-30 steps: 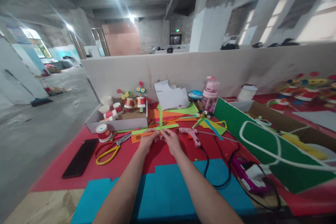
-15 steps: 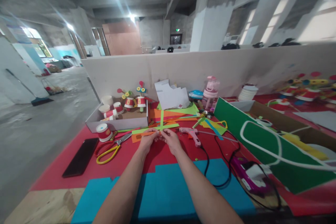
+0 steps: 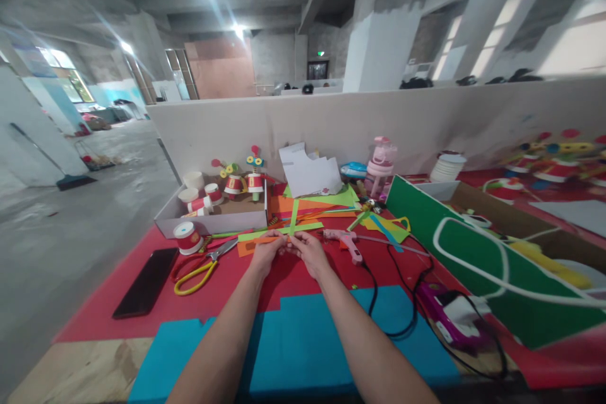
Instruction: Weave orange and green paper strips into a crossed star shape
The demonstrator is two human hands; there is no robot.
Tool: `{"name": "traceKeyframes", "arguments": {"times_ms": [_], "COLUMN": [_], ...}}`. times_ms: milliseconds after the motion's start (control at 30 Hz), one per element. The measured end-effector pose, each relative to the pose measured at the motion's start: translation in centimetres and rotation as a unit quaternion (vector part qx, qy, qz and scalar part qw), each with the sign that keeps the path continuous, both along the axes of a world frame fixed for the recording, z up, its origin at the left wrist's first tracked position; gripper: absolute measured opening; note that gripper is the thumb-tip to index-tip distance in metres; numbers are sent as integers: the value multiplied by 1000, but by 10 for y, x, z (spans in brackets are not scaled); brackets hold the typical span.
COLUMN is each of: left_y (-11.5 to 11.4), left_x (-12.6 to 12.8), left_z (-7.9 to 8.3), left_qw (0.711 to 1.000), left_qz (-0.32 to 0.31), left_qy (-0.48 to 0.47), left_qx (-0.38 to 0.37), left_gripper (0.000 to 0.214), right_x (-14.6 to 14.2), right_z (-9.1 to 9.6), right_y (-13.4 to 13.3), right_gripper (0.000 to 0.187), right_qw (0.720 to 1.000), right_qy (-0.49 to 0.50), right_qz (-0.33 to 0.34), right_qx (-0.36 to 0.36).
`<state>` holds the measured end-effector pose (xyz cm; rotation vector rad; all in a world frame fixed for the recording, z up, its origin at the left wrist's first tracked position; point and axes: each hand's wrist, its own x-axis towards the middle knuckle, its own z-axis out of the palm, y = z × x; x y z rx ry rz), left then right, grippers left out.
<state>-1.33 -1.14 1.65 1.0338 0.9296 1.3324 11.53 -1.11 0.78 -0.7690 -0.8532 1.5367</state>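
Observation:
Two yellow-green paper strips (image 3: 294,214) meet at a right angle, one pointing away from me and one lying sideways. My left hand (image 3: 267,254) and my right hand (image 3: 308,254) come together at their joint, thumbs and fingers pinched on the paper. The fingertips partly cover the spot where the strips meet. Orange paper (image 3: 247,247) lies beside my left hand. Just right of my right hand rests a pink hot glue gun (image 3: 348,245). Scissors (image 3: 201,271) with red and yellow handles lie to the left.
A black phone (image 3: 146,284) and a paper cup (image 3: 188,238) are at the left. Behind stands an open box (image 3: 222,222) with cups and cup figures. At the right are a green box (image 3: 466,252), a purple power strip (image 3: 445,315) and looping cables. Blue sheets (image 3: 341,334) cover the front edge.
The upright strip leans slightly further to the right. Both hands stay pinched at nearly the same place.

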Motion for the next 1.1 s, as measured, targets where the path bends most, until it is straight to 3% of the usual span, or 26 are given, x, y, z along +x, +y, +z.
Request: {"name": "traceKeyframes", "arguments": {"times_ms": [767,1100], "left_y": [-1,0], "left_x": [2,1], "left_z": [5,3], "left_qw": [1000,1000], "left_qz": [12,4], "left_qy": [18,3], "left_qx": [-2,-6], "left_gripper": [22,22], "right_x": [7,1], "right_z": [2,4], "right_y": [-2,-2], "right_gripper": [34,39], "right_qw": [1000,1000], "right_qy": [-1,-24], "right_qz": [28,-16], "right_qx": [-7,12]}}
